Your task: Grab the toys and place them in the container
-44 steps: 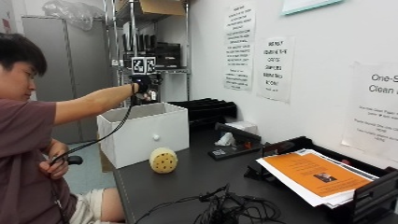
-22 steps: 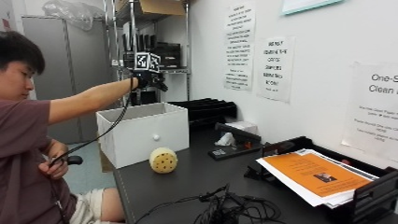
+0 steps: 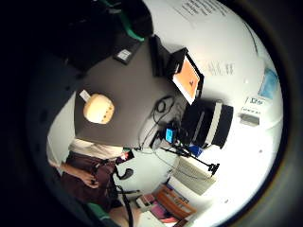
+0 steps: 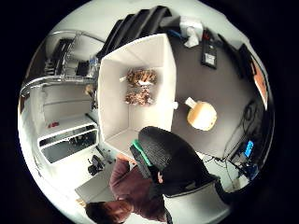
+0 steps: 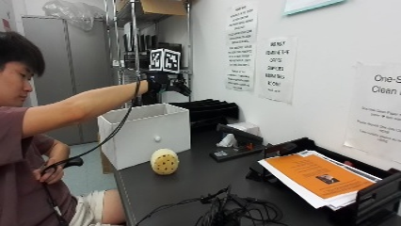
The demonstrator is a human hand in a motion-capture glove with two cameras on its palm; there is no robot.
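A white box container (image 5: 144, 136) stands at the near-left end of the dark table (image 5: 188, 188). My gloved right hand (image 5: 166, 84) hovers high above the box with relaxed fingers, holding nothing. In the thumb side palm view, two brown toys (image 4: 141, 77) (image 4: 138, 97) lie on the floor of the container (image 4: 117, 93), and part of the glove (image 4: 163, 158) shows. A round yellow toy with dark dots (image 5: 164, 161) sits on the table just in front of the box; it also shows as the yellow toy (image 4: 202, 115) and the yellow toy (image 3: 99, 108).
Tangled black cables (image 5: 219, 209) lie on the table's near side. A black tray with orange-covered papers (image 5: 313, 176) sits at the right. A black desk device (image 5: 235, 141) and stacked black trays (image 5: 206, 110) stand near the wall. A metal shelf rack (image 5: 132, 47) rises behind the box.
My right hand has risen a little above the box and drifted toward the wall. The yellow toy and the box have not moved.
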